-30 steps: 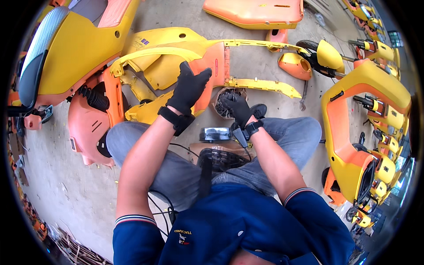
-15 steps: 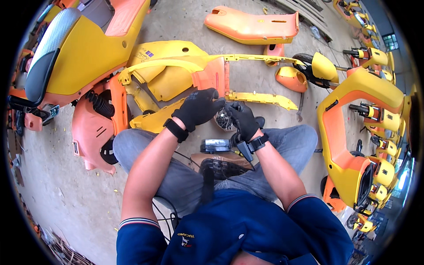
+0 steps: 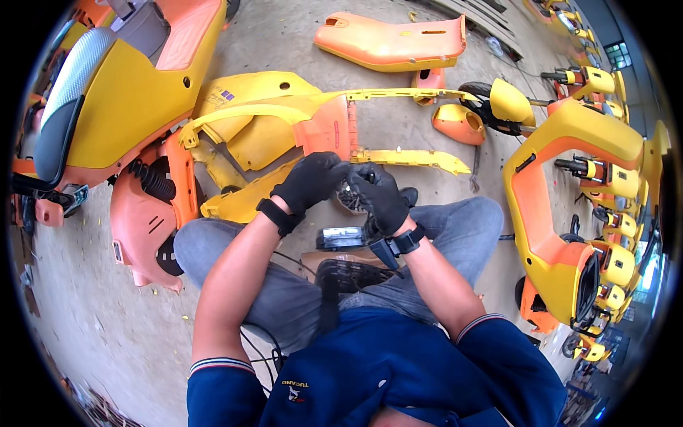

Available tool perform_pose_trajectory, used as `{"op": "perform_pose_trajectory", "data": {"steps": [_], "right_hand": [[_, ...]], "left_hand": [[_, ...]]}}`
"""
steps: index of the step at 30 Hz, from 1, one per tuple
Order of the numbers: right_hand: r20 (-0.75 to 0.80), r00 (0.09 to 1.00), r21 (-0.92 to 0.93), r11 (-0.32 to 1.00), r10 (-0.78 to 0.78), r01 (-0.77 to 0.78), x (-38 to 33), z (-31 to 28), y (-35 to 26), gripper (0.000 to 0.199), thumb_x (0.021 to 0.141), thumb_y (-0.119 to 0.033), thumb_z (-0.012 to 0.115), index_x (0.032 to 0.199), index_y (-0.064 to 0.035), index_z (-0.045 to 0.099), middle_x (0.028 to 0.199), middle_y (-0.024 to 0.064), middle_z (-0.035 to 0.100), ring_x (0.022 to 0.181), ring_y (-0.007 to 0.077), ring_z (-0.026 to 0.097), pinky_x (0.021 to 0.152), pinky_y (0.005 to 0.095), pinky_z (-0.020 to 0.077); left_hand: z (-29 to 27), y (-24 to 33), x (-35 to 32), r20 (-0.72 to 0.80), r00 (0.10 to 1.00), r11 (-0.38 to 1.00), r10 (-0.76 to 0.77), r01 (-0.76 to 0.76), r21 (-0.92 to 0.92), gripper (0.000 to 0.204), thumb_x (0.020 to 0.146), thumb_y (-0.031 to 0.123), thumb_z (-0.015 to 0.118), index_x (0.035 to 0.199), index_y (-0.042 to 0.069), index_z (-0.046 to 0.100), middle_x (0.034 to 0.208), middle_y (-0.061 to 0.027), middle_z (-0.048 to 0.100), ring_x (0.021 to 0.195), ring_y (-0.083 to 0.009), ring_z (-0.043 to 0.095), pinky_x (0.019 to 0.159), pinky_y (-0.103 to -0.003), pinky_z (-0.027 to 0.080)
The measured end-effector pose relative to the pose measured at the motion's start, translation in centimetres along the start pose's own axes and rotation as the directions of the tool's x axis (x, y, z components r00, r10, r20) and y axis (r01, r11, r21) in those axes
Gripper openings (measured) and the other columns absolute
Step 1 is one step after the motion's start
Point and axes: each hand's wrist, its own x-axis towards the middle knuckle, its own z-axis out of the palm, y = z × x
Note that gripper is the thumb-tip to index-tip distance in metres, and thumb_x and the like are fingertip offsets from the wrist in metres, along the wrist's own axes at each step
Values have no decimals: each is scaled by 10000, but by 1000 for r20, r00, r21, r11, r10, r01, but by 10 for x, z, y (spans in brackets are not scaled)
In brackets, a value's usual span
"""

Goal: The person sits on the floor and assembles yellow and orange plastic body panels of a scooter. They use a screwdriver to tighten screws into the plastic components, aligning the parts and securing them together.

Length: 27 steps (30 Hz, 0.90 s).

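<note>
Black-gloved left hand and black-gloved right hand are up close together, fingertips nearly meeting in front of the person's chest. Both grips have the fingers curled in and bunched, but whether there's some tiny part pinched in there, I honestly can't tell, the gloves hide it. Right below them, partly covered by the hands, is a small round container of dark and shiny little bits, sitting between the knees.

Closer to the lap there's a shiny silver-grey rectangular case, a bit of brown cardboard and a black plastic piece, too murky to say what it is. Just beyond the hands lies a yellow and orange plastic panel with two long prongs, prongs pointing right, plus more yellow panels heaped on its left side.

Over to the left of the legs is a salmon-pink slotted plastic shell next to a black coil spring. Farther out on the grey concrete floor there's a long orange-topped shell, and off right stands a big curved yellow and orange scooter body.
</note>
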Motion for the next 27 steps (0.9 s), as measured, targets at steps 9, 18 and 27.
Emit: {"op": "perform_pose_trajectory", "data": {"steps": [9, 18, 27], "right_hand": [[82, 985, -234, 958, -149, 164, -10, -3, -12, 171, 868, -112, 636, 1007, -14, 642, 814, -6, 619, 687, 41, 507, 605, 207, 419], [34, 988, -255, 955, -149, 153, -7, -9, -4, 246, 854, -130, 655, 1057, -1, 608, 752, -21, 588, 651, 47, 516, 593, 218, 427], [141, 979, -25, 989, 150, -148, -4, -21, 14, 268, 927, -107, 539, 1166, 13, 552, 891, 24, 580, 778, 93, 570, 691, 217, 483]], "left_hand": [[-4, 28, 0, 214, 895, 790, -391, 446, -421, 258, 896, 250, 635, 748, 38, 638, 566, -18, 557, 429, -87, 487, 401, -234, 381], [-5, 27, 3, 279, 877, 778, -390, 476, -409, 240, 930, 240, 597, 813, 35, 637, 650, -22, 618, 525, -88, 556, 490, -227, 437], [0, 3, 4, 104, 949, 818, -299, 311, -484, 192, 945, 216, 562, 914, 35, 618, 732, -26, 610, 578, -97, 555, 538, -233, 463]]}}
